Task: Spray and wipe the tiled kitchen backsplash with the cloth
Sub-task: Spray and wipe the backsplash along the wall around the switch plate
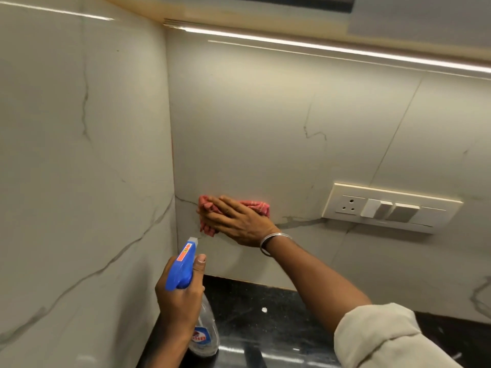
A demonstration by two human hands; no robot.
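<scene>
Side wall (pixel 79 155): glossy pale tile with thin grey veins, meeting the back wall at an inside corner.
Back wall (pixel 265 115): the same pale tile, crossed by fine grout lines and faint veins.
Light strip (pixel 398 56): a bright line under the cabinet underside (pixel 239 14), mirrored on the tile just below it.
Switch plate (pixel 390 208): cream, mounted on the back wall (three-pin socket at its left end, rocker switches beside it).
Countertop (pixel 252 296): black speckled stone, shiny, carrying one small white speck (pixel 263 310).

glossy veined tile backsplash (pixel 265 115); soft woven red cloth (pixel 255 206); clear plastic spray bottle (pixel 206 330); polished dark stone counter (pixel 265 301).
</scene>
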